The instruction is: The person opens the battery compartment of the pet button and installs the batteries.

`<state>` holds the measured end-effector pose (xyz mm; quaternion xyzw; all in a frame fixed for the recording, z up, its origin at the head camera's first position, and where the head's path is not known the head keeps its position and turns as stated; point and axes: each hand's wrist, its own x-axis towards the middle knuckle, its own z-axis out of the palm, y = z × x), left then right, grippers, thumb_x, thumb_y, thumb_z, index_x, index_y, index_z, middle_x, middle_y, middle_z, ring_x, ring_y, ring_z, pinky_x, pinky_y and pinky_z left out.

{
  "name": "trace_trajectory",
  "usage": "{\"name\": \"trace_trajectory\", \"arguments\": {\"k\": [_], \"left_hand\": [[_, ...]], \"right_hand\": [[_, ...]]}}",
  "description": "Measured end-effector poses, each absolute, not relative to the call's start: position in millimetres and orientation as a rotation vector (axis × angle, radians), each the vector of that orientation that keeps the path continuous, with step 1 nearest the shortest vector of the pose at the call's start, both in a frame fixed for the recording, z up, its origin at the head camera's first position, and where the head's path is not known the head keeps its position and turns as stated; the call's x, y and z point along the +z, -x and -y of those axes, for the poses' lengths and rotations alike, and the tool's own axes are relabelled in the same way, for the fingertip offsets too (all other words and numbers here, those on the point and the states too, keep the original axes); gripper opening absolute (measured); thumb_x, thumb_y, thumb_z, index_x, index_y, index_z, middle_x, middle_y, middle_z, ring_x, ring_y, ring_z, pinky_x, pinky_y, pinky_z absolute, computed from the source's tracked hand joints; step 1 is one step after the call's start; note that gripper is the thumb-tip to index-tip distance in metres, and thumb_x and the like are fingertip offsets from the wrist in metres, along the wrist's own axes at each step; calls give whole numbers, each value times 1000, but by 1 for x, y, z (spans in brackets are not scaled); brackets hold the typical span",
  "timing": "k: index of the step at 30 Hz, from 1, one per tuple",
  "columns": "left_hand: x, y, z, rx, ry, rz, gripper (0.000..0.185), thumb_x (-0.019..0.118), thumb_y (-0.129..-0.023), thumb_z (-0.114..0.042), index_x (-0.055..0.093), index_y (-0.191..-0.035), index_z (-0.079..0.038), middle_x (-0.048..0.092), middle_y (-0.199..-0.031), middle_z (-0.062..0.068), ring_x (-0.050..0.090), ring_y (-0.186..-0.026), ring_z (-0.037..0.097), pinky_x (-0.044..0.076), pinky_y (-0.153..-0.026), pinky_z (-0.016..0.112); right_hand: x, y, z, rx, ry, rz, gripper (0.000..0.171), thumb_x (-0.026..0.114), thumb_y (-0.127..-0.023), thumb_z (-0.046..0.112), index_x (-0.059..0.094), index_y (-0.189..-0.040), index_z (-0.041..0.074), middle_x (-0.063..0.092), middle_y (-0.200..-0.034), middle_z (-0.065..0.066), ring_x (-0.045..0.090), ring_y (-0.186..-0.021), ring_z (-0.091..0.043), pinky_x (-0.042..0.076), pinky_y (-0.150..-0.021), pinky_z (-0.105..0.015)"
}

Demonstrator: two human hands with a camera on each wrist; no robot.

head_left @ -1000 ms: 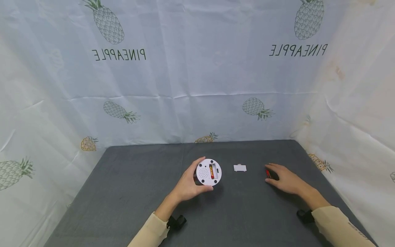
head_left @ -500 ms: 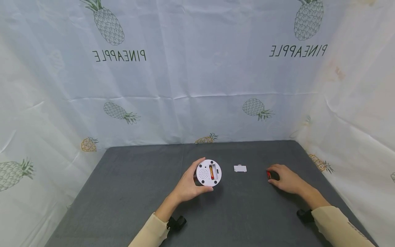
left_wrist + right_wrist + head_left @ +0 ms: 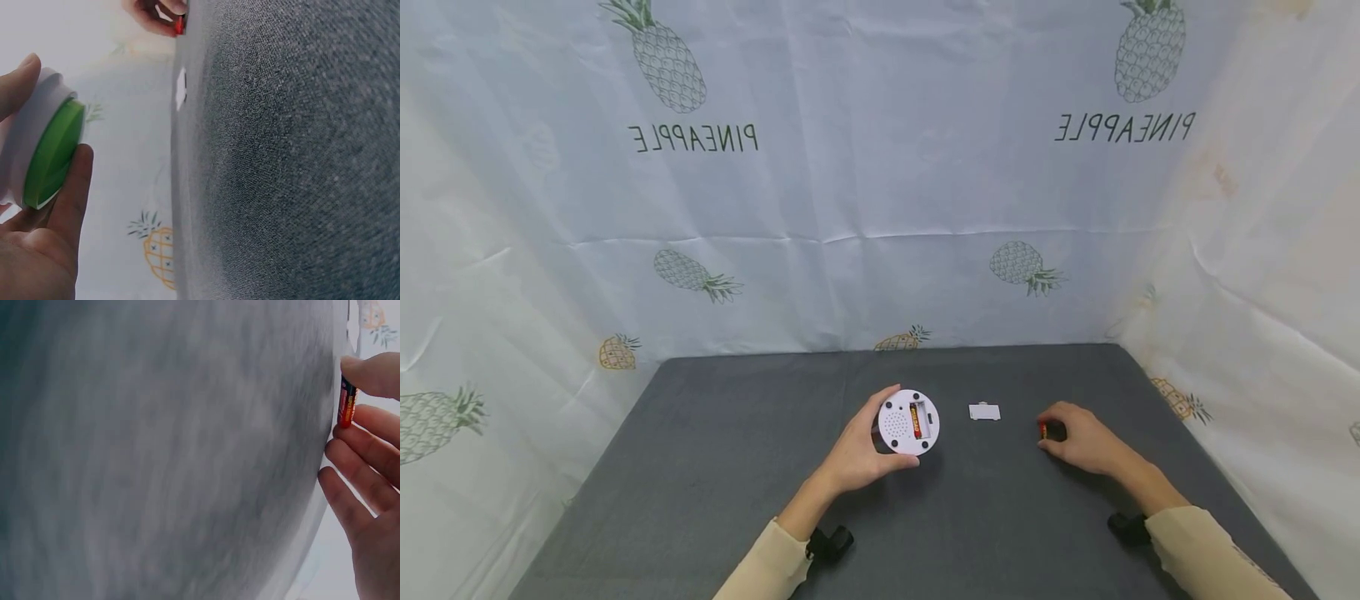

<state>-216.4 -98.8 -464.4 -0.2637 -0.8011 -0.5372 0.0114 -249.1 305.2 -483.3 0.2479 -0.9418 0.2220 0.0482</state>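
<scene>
My left hand (image 3: 853, 454) grips a round white device (image 3: 895, 423) by its sides, with its underside towards the head camera. That underside has small holes, dark feet and an uncovered battery compartment, in which one red-and-black battery (image 3: 914, 421) lies beside a vacant slot. The left wrist view shows the device's green part (image 3: 53, 153). At the right, my right hand (image 3: 1090, 443) pinches a second battery (image 3: 347, 405) between thumb and fingers, close to the tabletop. Between the hands, a small white battery cover (image 3: 984, 412) lies on the table.
The dark grey table (image 3: 737, 467) reaches back to a white pineapple-print curtain (image 3: 895, 183), which also hangs at both sides. A black wrist camera (image 3: 829, 543) is strapped to the left wrist, another (image 3: 1127, 528) to the right.
The right hand's fingers have drawn together on the battery, and the hand has moved slightly left with it. The left hand and the device stay in place.
</scene>
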Motion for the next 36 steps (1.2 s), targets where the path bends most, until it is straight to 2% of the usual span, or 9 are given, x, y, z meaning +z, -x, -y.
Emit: {"name": "trace_trajectory", "arguments": {"k": [8,15,23,28,36], "left_hand": [[-465,216,98,-1675,821,2497,102,93,-75,-22,33,-158,-25,51,-136,-2,60,-106,17,54,-84,29],[-465,217,98,-1687,821,2498,103,93,-74,-21,33,-158,-27,51,-136,-2,60,-106,17,55,-83,29],[-464,216,97,-1721,833,2490,103,93,-75,-20,33,-158,-25,52,-135,-2,61,-104,17,55,-83,29],[-463,215,97,-1724,837,2491,102,93,-75,-20,33,-158,-25,51,-136,-1,61,-105,17,55,-83,29],[-464,216,96,-1698,835,2500,102,93,-75,-22,33,-158,-26,51,-136,-2,61,-104,16,56,-82,29]], "right_hand": [[-483,243,-281,807,-796,2794,32,82,-86,19,73,-113,5,67,-104,3,64,-97,-23,52,-85,-50],[-480,236,-262,905,-805,2758,37,83,-86,20,72,-116,3,67,-110,1,64,-102,-26,52,-88,-52],[-475,230,-240,1002,-849,2709,38,84,-85,18,71,-118,4,65,-109,7,66,-102,-21,54,-88,-47],[-467,225,-225,1039,-907,2630,38,84,-84,14,72,-118,4,68,-111,3,67,-104,-20,54,-89,-46],[-453,216,-203,1073,-910,2642,40,84,-85,16,72,-122,8,67,-116,4,65,-110,-24,52,-93,-54]]}}
